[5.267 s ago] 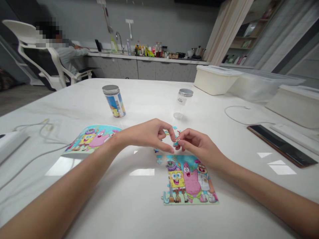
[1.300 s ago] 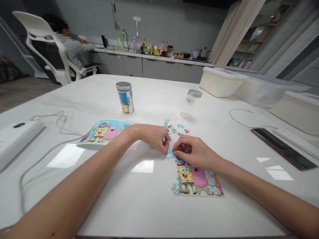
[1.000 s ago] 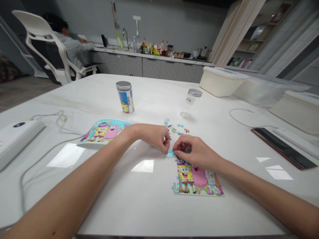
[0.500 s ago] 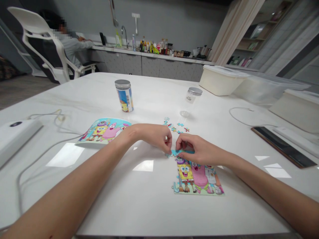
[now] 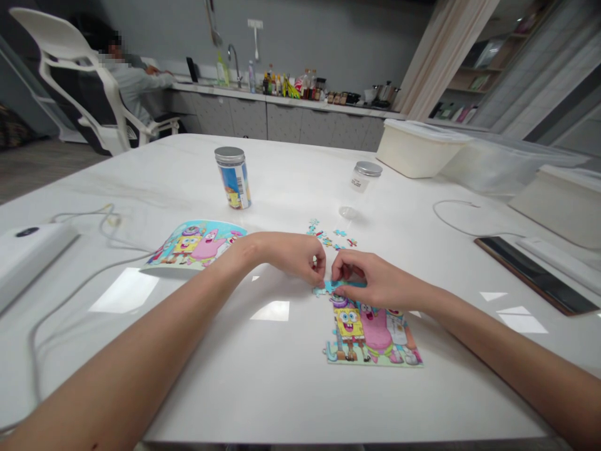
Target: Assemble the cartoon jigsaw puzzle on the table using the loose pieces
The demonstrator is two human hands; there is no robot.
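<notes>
A partly joined cartoon jigsaw puzzle lies flat on the white table in front of me. At its upper left edge, my left hand pinches a light blue puzzle piece between thumb and fingertips. My right hand is curled over the top of the puzzle, thumb and fingers closed on the blue part at that same edge and hiding some of it. Just beyond both hands, several loose puzzle pieces are scattered. To the left, a curved picture sheet shows the same cartoon figures.
Farther back stand a printed jar with a metal lid and a clear jar. White bins line the right side, near a dark phone-like slab. A white device and cables lie left. Someone sits on a chair behind.
Both hands hold almost the same position at the puzzle's upper left edge. The view has shifted very slightly; nothing else visibly moves.
</notes>
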